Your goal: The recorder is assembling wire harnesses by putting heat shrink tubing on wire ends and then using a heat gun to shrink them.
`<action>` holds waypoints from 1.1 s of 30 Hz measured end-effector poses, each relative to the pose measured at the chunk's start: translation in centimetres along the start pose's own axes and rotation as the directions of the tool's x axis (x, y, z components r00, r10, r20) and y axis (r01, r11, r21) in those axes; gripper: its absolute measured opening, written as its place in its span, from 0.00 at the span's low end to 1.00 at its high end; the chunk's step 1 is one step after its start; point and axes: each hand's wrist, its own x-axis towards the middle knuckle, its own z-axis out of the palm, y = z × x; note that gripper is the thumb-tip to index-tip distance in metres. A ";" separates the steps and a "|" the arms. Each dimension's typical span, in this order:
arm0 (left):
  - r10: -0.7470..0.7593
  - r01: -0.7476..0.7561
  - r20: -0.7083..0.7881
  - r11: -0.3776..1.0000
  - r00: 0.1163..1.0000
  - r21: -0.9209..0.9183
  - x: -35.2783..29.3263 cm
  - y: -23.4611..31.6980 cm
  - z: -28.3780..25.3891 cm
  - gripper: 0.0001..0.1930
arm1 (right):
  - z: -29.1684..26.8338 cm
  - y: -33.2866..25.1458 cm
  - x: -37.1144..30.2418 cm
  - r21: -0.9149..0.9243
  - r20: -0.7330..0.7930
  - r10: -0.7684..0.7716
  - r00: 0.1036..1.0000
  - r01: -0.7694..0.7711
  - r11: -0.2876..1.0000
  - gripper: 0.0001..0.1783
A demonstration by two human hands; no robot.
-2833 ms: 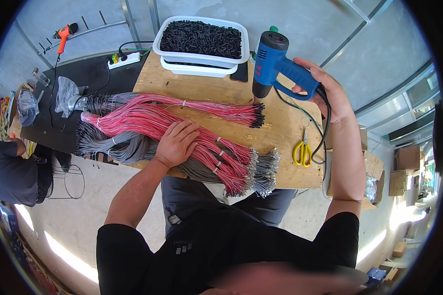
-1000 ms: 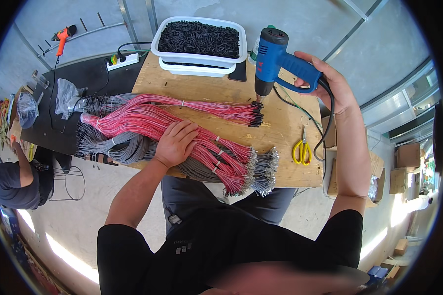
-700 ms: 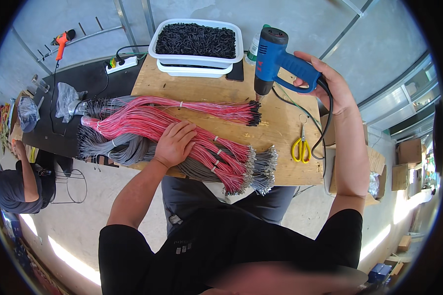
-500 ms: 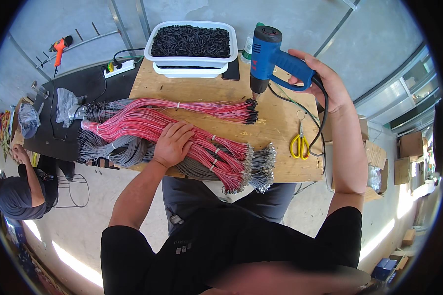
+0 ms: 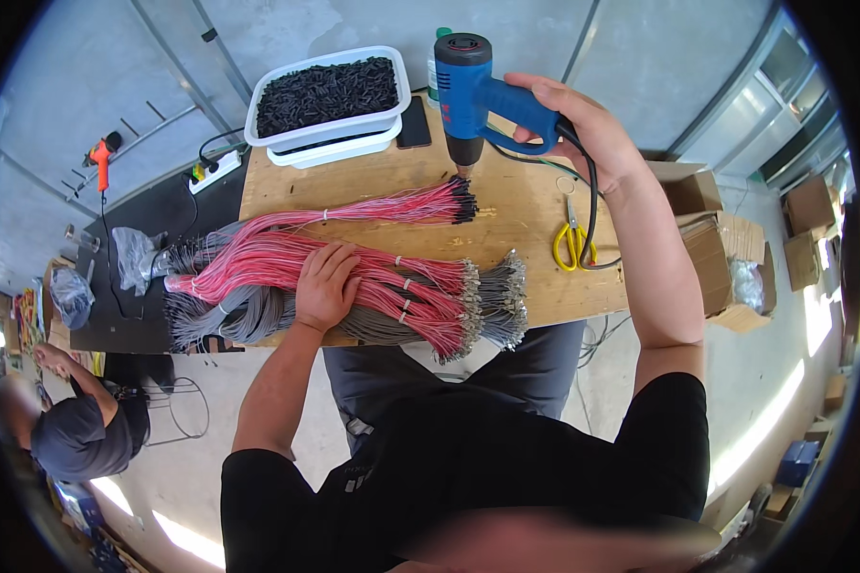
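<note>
Find the red wire bundle (image 5: pixel 268 250) draped along the wooden tabletop (image 5: pixel 506 224), tipped on its far branch with black sleeves (image 5: pixel 463 201). Looks soft and limp along its length, probably weighty as a mass, prone to fanning out at the ends; best lifted by the white ties (image 5: pixel 325 215), with a second hold mid-length. Pressed lightly there by the left hand (image 5: pixel 326 285), laid flat, not gripping. See the heat gun (image 5: pixel 463 91) over the bundle's sleeved tip, pointing its nozzle (image 5: pixel 463 170) down; cannot tell whether touching. Held around the handle (image 5: pixel 518 107) by the right hand (image 5: pixel 583 124), well apart from the left. Likely rigid, top-heavy and hot at the nozzle: keep to the handle. Note grey cables (image 5: pixel 250 320) partly beneath the bundle, yellow scissors (image 5: pixel 571 241) to its right, a white tub (image 5: pixel 344 129) beyond.
</note>
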 end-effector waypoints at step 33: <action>-0.026 0.024 -0.072 0.999 0.997 -0.022 2.0 0.7 -0.6 0.21 | 1.3 2.4 -5.3 -0.016 -0.143 -0.114 0.983 0.113 0.993 0.27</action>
